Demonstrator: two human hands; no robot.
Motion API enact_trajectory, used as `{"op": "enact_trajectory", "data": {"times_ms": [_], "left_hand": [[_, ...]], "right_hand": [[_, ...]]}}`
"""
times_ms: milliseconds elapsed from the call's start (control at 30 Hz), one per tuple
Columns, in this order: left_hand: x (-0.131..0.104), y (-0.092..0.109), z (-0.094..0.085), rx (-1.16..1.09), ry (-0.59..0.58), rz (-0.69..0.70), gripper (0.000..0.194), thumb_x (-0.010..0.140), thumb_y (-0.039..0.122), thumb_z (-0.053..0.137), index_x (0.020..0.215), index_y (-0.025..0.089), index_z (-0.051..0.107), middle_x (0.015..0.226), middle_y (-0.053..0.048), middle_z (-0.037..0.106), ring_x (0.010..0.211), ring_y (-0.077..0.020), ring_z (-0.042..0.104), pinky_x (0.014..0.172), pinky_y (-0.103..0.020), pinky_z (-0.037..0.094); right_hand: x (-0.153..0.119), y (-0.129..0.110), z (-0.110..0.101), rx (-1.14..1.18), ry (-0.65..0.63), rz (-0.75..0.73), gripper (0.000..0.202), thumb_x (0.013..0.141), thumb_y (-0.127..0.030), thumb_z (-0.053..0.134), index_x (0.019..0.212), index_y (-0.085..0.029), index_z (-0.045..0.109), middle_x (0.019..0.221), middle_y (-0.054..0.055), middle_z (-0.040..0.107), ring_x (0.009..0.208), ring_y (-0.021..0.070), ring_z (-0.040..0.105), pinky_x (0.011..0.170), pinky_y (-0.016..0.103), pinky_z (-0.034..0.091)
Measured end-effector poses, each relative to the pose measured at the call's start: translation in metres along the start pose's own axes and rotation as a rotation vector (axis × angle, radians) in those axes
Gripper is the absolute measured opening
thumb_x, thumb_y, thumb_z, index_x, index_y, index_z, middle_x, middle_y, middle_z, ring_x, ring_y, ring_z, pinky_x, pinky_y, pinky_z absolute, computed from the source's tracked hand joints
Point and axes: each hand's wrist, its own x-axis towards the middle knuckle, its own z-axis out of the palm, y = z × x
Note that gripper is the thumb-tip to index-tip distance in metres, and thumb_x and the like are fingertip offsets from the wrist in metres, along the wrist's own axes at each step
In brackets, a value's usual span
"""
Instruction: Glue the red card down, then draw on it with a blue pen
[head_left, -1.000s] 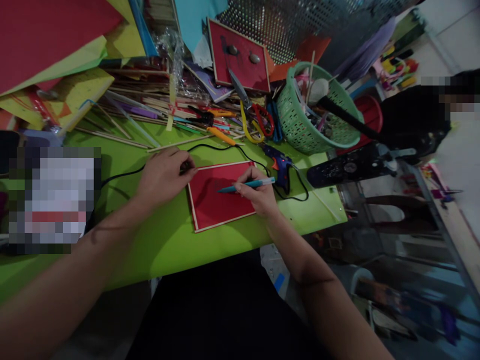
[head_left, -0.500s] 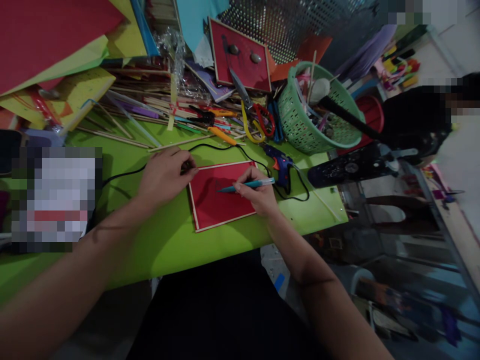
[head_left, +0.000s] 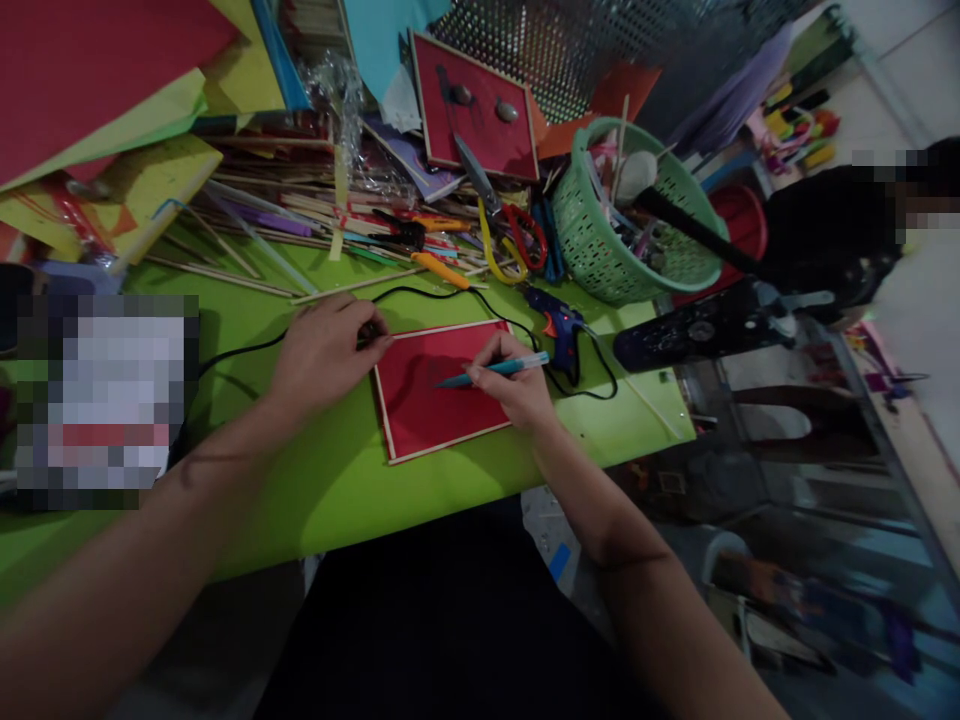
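1. Panel (head_left: 420,425), red and flat, lies on the green worktop (head_left: 322,500) in the head view; it is the clock's centre here, twelve towards the picture's top.
2. Pale strips (head_left: 450,443) line its edges at twelve, nine and six o'clock. The border looks largely in place, though the right hand hides much of the three o'clock side, so I cannot tell whether it is complete.
3. Right hand (head_left: 525,385) lies over that side, its fingers pinching a teal pen (head_left: 510,367) whose tip points to nine o'clock. Faint dark marks (head_left: 434,371) show near the tip, so marking seems only slightly advanced; whether the tip touches is unclear, as is how much marking is left.
4. Left hand (head_left: 322,350) is at nine to ten o'clock, its fingers curled beside the panel's upper left corner. I cannot tell whether they pinch the edge or merely rest there.
5. Framed red board (head_left: 480,75), at twelve o'clock, carries two rounded stones (head_left: 507,110); none shows on the visible part of the panel.
6. Scissors (head_left: 489,195) lie between twelve and one, overlapping that board's lower edge. A glue gun (head_left: 564,335) lies at two to three, unheld, and a green basket (head_left: 592,245) stands at two.
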Motion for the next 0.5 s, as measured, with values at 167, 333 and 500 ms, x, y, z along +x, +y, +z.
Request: {"op": "enact_trajectory", "data": {"times_ms": [167, 333, 500], "left_hand": [[-0.0003, -0.0021, 0.0013, -0.018, 0.007, 0.006, 0.013, 0.087, 0.033, 0.059, 0.091, 0.023, 0.067, 0.099, -0.006, 0.070, 0.091, -0.0241, 0.063, 0.079, -0.036, 0.047], [0.0001, -0.0036, 0.0021, -0.011, 0.011, 0.020, 0.013, 0.087, 0.034, 0.059, 0.090, 0.024, 0.067, 0.097, -0.006, 0.069, 0.089, -0.0234, 0.062, 0.078, -0.036, 0.046], [0.0007, -0.0043, 0.0023, -0.010, 0.008, 0.041, 0.014, 0.087, 0.034, 0.057, 0.089, 0.023, 0.066, 0.095, -0.007, 0.068, 0.090, -0.0249, 0.062, 0.079, -0.038, 0.046]], "right_hand": [[0.0010, 0.0010, -0.0001, 0.010, 0.013, -0.009, 0.022, 0.077, -0.035, 0.074, 0.073, -0.024, 0.056, 0.065, -0.004, 0.053, 0.059, 0.0125, 0.046, 0.058, 0.030, 0.040], [0.0012, 0.0009, -0.0006, 0.034, 0.027, -0.022, 0.020, 0.077, -0.032, 0.074, 0.072, -0.024, 0.056, 0.065, -0.005, 0.051, 0.058, 0.0120, 0.045, 0.057, 0.029, 0.039], [0.0008, 0.0049, -0.0011, 0.065, 0.045, -0.003, 0.022, 0.077, -0.033, 0.075, 0.072, -0.024, 0.056, 0.067, -0.005, 0.051, 0.061, 0.0127, 0.048, 0.062, 0.031, 0.047]]}}
